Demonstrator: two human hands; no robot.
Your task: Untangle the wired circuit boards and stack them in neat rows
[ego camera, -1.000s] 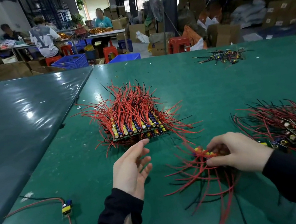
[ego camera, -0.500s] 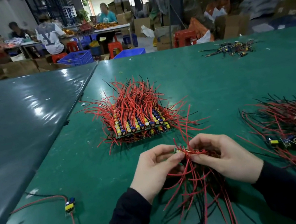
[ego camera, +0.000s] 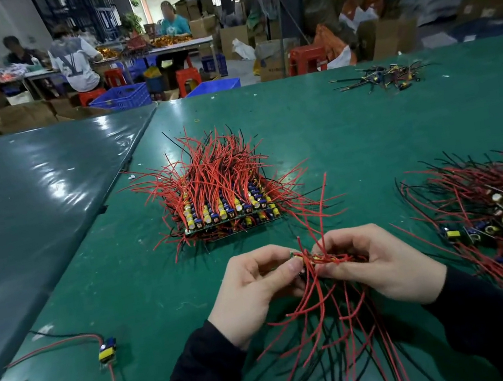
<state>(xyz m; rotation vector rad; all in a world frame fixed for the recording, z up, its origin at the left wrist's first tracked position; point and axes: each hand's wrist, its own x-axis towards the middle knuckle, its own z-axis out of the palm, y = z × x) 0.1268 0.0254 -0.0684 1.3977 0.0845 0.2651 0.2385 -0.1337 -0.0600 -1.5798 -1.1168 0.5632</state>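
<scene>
Both hands, left (ego camera: 253, 292) and right (ego camera: 377, 264), pinch a wired bundle (ego camera: 317, 262) just in front of the stack (ego camera: 227, 210); a loose pile (ego camera: 495, 217) lies right of the stack on the desk (ego camera: 349, 128).

Your hands hide most of the small board cluster (ego camera: 304, 261) at lower centre: the left hand (ego camera: 253, 292) and right hand (ego camera: 377, 266) close around it, so you can't count the boards. Its wires (ego camera: 327, 343) run off the bottom edge. The tangled pile (ego camera: 495, 217) at right is cut by the right edge. In the stacked boards (ego camera: 227, 214) at centre, the lower layers sit behind a front row and red leads. The far heap (ego camera: 383, 77) at upper right is too small to identify. Your sleeves leave the frame below.
</scene>
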